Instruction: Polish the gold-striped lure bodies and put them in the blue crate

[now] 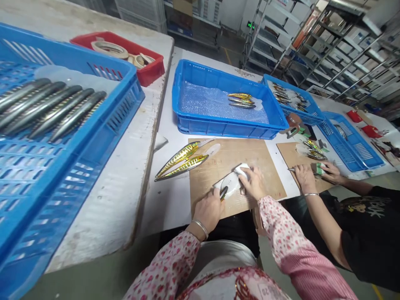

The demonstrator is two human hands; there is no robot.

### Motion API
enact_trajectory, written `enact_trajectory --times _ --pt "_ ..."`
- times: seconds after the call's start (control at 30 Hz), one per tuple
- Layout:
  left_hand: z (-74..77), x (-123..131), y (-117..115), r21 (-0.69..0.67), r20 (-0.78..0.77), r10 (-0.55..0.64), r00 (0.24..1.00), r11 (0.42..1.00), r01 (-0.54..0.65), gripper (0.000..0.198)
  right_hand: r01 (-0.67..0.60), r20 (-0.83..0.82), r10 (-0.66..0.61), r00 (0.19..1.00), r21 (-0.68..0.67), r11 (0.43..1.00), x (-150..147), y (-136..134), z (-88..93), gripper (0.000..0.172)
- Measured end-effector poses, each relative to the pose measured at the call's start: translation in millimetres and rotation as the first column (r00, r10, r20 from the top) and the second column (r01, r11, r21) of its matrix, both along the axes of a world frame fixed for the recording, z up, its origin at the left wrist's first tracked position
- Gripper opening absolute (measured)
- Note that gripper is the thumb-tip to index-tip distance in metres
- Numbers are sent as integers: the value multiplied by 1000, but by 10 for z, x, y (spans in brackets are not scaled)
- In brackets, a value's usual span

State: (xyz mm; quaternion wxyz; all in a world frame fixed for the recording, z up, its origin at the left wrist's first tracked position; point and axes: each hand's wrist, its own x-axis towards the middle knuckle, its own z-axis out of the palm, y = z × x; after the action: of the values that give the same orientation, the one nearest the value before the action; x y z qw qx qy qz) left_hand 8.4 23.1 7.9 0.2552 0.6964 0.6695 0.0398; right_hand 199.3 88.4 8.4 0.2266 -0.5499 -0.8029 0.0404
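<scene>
Holding slender dark lure (223,192) in left hand (208,210), white cloth-like pad (241,168) in right hand (255,183); may slip between if overpressed

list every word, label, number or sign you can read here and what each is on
"UK": seemingly the end of the print on the co-worker's black shirt; the rest is too distorted
"20": apparently, on a pale patch on the wearer's clothing; unsure
Green lit sign at the back: too small to read
Fish-shaped pieces: no readable text
</scene>
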Motion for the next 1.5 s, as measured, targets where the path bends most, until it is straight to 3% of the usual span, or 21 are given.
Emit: enact_trajectory --times 0.2,0.37,0.47,0.6,0.73,0.87,1.03,1.2,1.3,1.4,1.5 --pt "-10 3 6 4 18 -14 1000 1000 14 25 -150 -93 145 985 -53 987 -23 -275 7 28" --pt "55 -67 17 -26 -21 -41 999 999 41 26 -2 -104 0 995 -20 1000 138 207 -54 27" --pt "103 -197 62 47 -72 -137 988 989 140 21 -162 -226 149 963 -41 986 282 397 7 29" --pt "65 -398 222 206 -188 -225 956 943 262 26 -378 -240 352 905 -69 923 442 336 88 29" --pt "-74 -511 357 220 -200 -268 942 925 310 24 -412 -173 392 903 -99 906 544 317 45 24" --pt "-157 -520 366 242 -205 -288 935 911 334 26 -400 -213 388 897 -14 916 294 409 -23 20" --pt "-127 -513 352 200 -203 -283 937 925 323 29 -492 -171 482 859 -24 870 -190 452 -68 23" --pt "-134 -515 366 205 -160 -262 952 934 292 26 -460 -215 452 866 11 888 35 450 -60 22" --pt "-153 -519 375 208 -155 -292 944 924 320 25 -460 -153 455 877 6 888 -55 444 -29 20" --pt "-167 -523 366 206 -172 -290 941 924 323 28 -524 -107 519 848 -22 851 -218 433 -14 22" --pt "-179 -518 352 218 -184 -259 948 930 296 29 -519 -160 511 844 -3 855 -112 446 -19 20"
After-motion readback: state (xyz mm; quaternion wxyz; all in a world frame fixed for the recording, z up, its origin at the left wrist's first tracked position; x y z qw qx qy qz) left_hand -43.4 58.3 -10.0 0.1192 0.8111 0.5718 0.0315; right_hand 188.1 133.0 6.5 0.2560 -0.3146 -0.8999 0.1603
